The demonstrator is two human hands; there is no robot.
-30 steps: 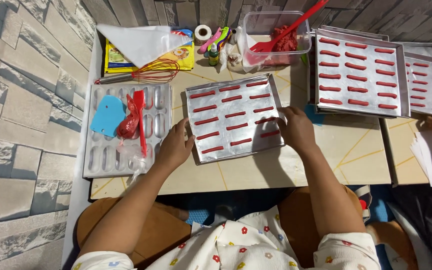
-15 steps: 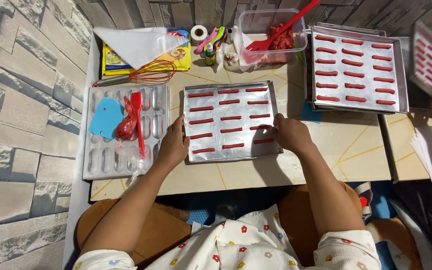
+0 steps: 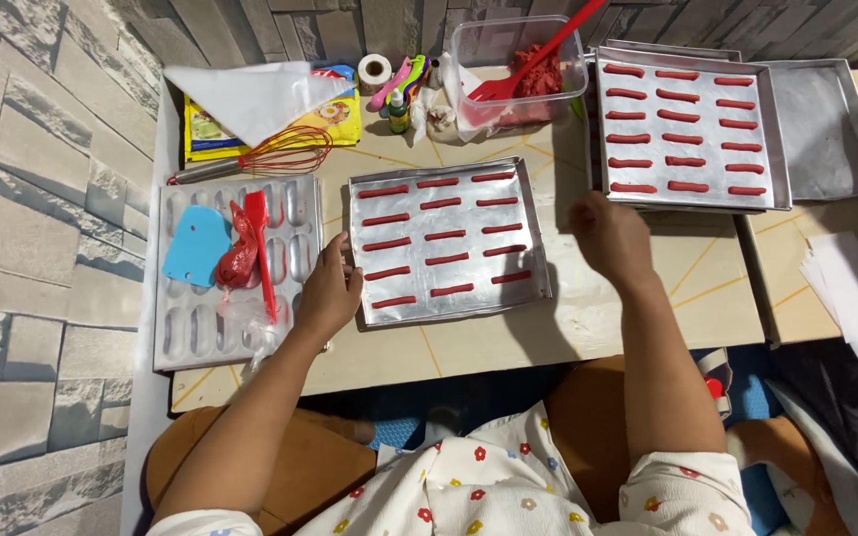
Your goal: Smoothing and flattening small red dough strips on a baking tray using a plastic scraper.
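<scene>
1. Baking tray [image 3: 446, 241], centre of the tabletop [image 3: 588, 333]: three columns of red piped strips; bottom-right slot unfilled.
2. Left hand [image 3: 328, 295]: fingers curled on the tray's left edge, grip closed on it.
3. Right hand [image 3: 610, 236]: loosely curled beside the tray's right edge, holding nothing.
4. Second tray [image 3: 687, 129], right: fully piped.

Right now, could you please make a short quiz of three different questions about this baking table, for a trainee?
1. True or false: the left hand touches the near baking tray.
2. What colour are the piped strips?
3. The scraper lies on: A) the oval-cavity mould, B) the plastic tub, C) the far tray.

Key: 1 true; 2 red; 3 A.
</scene>
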